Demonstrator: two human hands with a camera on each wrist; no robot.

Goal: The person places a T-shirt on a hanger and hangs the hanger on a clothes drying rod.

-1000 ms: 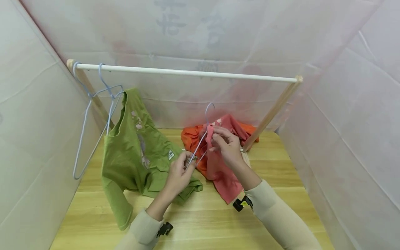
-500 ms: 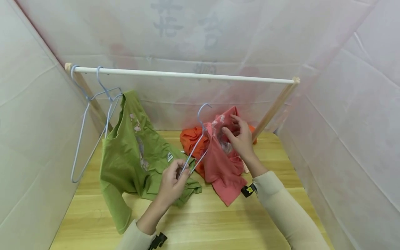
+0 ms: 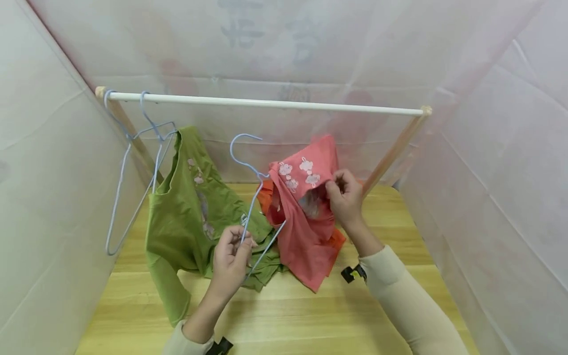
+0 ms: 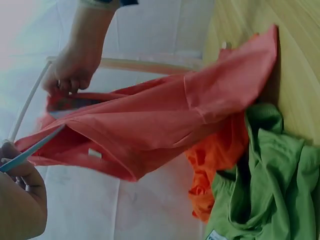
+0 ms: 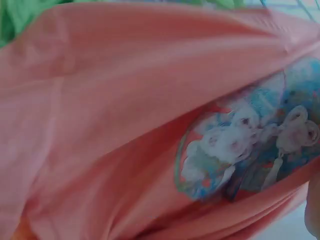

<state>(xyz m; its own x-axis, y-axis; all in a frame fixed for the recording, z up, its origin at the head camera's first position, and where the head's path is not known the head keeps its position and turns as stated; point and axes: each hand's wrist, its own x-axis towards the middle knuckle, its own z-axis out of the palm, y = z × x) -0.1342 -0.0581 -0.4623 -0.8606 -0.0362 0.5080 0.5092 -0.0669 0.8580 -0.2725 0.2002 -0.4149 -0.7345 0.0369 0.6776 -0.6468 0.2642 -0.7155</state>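
My left hand grips a blue wire hanger by its side, the hook up and pointing right. One end of the hanger goes into the neck opening of a coral-pink shirt with white flower appliqués on its front. My right hand pinches the shirt's fabric at the right of those flowers and holds it raised. In the left wrist view the collar gapes around the hanger wire, a small white label inside. The right wrist view is filled by the shirt's folds and its blue-and-white print.
A white rail on wooden posts spans the back. At its left hang a bare hanger and another bearing a green shirt, which trails onto the wooden table. An orange garment lies behind the pink shirt.
My left hand has drawn the hanger left and its hook has swung left. My right hand has let go near the collar, moved right and pinched the shirt there, lifting its flowered part.
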